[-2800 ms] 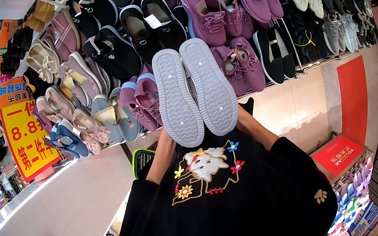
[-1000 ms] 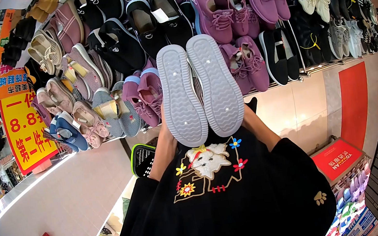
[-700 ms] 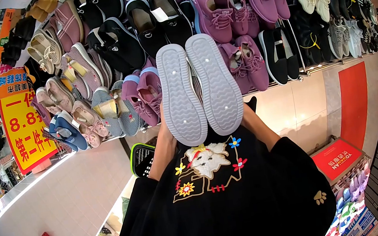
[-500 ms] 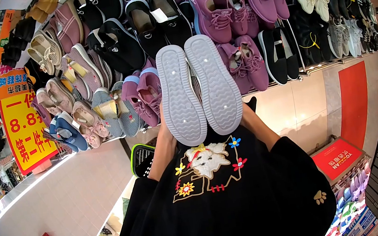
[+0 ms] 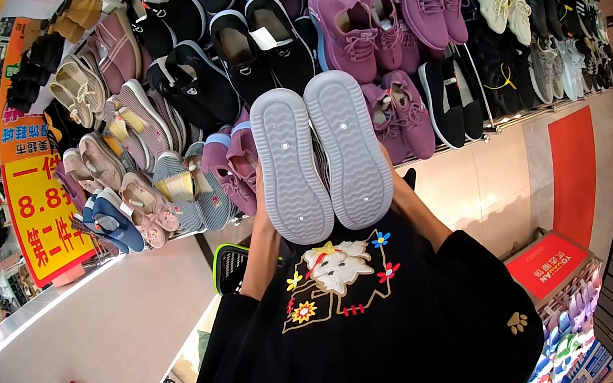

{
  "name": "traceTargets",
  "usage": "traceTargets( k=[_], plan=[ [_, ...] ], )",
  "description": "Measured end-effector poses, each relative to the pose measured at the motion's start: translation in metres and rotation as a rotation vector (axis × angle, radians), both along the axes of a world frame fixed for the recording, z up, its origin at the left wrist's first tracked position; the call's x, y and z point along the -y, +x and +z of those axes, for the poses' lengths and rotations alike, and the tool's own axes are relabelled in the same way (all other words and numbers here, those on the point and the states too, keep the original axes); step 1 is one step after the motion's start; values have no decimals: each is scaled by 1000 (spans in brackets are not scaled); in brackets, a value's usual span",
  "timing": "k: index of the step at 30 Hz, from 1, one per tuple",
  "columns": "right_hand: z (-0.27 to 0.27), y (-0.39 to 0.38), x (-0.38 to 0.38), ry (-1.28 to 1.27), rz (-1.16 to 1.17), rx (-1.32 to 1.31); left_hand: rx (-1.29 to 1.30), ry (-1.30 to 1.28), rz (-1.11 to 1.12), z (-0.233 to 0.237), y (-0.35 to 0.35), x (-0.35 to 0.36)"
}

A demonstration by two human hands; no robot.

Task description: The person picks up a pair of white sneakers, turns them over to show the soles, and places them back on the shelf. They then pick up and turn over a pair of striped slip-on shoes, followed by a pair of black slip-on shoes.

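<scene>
A pair of grey-soled shoes was held up in front of the chest, side by side, with the ridged undersides turned toward the wearer and the uppers almost wholly hidden. The outer edge of one shoe was gripped by the left hand, and that of the other by the right hand; the fingers were concealed behind the soles, so their exact placing could not be told. Beyond the pair, black slip-on shoes and purple lace-up sneakers were displayed in rows on a metal rack. Below the hands, a black top was seen, decorated with a white animal patch. A yellow sign was placed at the far left, and a red box was set at the lower right.
</scene>
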State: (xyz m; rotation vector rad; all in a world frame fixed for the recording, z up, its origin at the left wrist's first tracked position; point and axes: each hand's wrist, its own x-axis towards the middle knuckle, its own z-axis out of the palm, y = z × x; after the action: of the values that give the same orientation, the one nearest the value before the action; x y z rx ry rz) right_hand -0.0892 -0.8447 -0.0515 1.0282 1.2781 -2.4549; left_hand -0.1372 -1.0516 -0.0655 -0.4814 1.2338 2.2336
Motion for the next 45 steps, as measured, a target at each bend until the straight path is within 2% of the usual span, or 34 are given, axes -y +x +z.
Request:
traceTargets(
  k=[6,8,9,11,12,14,15,16,17,18,20,23,25,28,30,32,33,37,42,45],
  plan=[
    [-24,21,2,-52,-20,-189,-27,-130,-61,6,0,1],
    [-24,-1,-4,-78,-29,-350,-178,126,-70,24,-6,-6],
    [-20,-6,-7,-93,9,-354,-184,79,-90,30,-9,-7],
    [-4,-18,-14,-58,149,-412,-182,21,-86,39,-19,-11],
    [14,-25,-15,-42,157,-456,-164,11,-65,43,-23,-13],
    [49,-30,-13,-95,65,-311,-98,33,-140,52,-31,-13],
    [56,-33,-18,-87,69,-329,-57,12,-176,58,-35,-14],
    [65,-36,-23,-205,103,-306,-248,120,-274,55,-43,-10],
    [73,-38,-26,-326,137,-277,-339,115,-349,53,-47,-6],
    [83,-39,-27,-154,213,-413,-428,108,-423,50,-52,-4],
    [75,-37,-35,85,449,-588,-519,25,-539,80,-52,-10],
    [87,-34,-35,146,459,-612,-564,42,-599,97,-50,-12],
    [98,-36,-33,205,480,-602,-552,-33,-614,109,-50,-14],
    [101,-43,-32,328,611,-655,-687,-146,-691,104,-56,-13],
    [111,-46,-31,325,619,-635,-646,-103,-680,108,-55,-14],
    [108,-50,-31,518,759,-628,-673,-191,-674,111,-52,-15],
    [105,-51,-30,593,758,-696,-679,-229,-680,116,-49,-15],
    [94,-45,-19,644,703,-776,-807,-401,-729,97,-43,-10],
    [93,-32,-13,663,774,-697,-763,-428,-750,97,-28,-4],
    [82,-30,-12,659,706,-834,-759,-463,-707,94,-20,-1]
  ],
)
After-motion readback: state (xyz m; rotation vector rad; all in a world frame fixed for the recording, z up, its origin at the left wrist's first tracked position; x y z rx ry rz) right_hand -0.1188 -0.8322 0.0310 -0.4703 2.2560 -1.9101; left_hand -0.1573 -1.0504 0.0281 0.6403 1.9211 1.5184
